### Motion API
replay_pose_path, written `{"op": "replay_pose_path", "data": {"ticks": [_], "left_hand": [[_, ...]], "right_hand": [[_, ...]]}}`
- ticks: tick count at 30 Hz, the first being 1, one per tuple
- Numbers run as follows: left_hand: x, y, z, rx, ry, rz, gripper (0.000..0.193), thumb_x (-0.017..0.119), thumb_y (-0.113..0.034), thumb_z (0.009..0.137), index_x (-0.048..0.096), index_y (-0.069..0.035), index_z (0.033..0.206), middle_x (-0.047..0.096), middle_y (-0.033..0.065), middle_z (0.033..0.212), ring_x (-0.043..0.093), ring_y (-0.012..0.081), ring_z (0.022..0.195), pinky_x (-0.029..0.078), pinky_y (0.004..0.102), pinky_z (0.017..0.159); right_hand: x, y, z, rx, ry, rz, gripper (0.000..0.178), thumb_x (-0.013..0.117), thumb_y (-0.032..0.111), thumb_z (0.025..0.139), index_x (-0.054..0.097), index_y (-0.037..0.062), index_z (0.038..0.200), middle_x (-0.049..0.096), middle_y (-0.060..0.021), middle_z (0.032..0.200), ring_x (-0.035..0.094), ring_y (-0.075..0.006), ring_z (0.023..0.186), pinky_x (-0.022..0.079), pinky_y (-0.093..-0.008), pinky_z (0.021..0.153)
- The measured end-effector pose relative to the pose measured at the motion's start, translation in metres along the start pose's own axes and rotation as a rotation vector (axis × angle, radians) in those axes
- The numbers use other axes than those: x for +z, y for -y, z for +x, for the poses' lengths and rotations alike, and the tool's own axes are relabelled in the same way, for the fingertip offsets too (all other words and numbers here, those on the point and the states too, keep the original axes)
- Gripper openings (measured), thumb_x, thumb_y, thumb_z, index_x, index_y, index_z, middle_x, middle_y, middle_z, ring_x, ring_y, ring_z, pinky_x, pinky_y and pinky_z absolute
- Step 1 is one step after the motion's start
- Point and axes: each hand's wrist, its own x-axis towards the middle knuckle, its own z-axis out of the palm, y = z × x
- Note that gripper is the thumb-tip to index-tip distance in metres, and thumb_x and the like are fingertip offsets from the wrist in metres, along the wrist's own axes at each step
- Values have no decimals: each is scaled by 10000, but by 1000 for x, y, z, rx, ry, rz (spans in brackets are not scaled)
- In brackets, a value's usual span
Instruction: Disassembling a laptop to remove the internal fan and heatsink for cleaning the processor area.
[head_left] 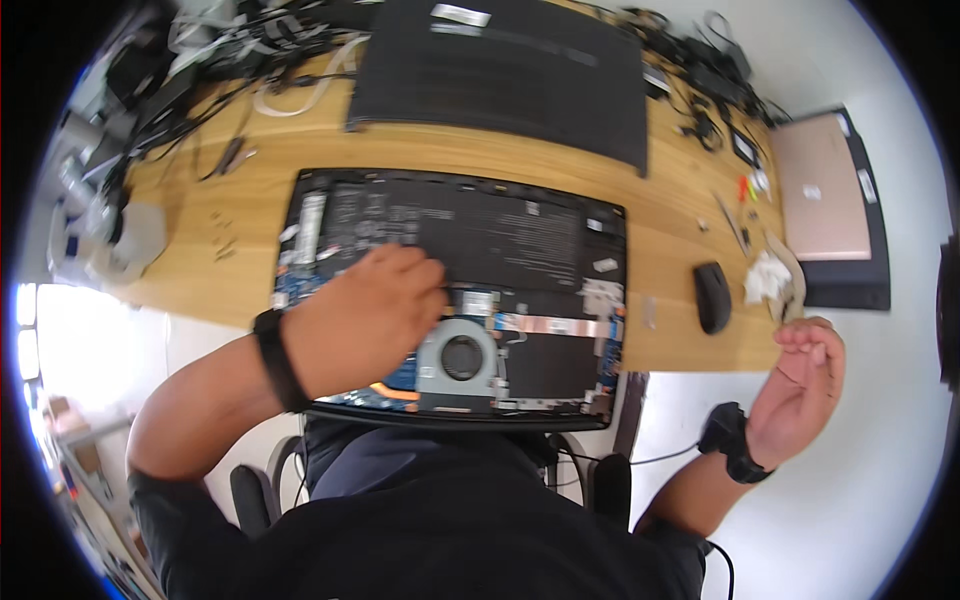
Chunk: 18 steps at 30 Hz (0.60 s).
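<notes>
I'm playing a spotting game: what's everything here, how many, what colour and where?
Table: one, light wood, across the middle
Open laptop: one, black, table's near edge
Fan: one, silver-grey, inside the laptop
Flat panel: one, black, back of table
Mouse: one, black, right of laptop
Pinkish panel: one, pinkish, far right, on a dark panel
Crumpled tissue: one, white, right of mouse
Cables: many, mostly black, back corners
Tiny pieces: several, dark, left of laptop
Container: one, whitish, left side
Chair: one, black, under the person
Wristbands: two, black, one per wrist
Left fingers: one set, bare, over laptop's left half
Right fingers: one set, bare, curled, table's right end
</notes>
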Motion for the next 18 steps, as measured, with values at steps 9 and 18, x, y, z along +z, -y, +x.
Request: {"op": "replay_pose_path", "data": {"ticks": [9, 18], "left_hand": [[15, -1, -8, 49, -100, 240, 169, 608, -159, 857, 675, -6, 887, 583, 81, 931, 565, 250, 970, 467, 359, 886], [10, 4, -24, 18, -196, 91, 153, 630, -151, 861, 670, -27, 941, 587, 71, 972, 566, 246, 984, 454, 356, 914]], "right_hand": [[50, -17, 66, 205, 188, -21, 220, 575, 111, 1034, 645, -55, 1158, 639, -107, 1029, 591, -187, 952, 475, -337, 899], [106, -120, 139, 481, 405, -457, 355, 724, 245, 952, 672, -30, 1172, 671, -42, 953, 621, -120, 862, 518, -273, 793]]}}
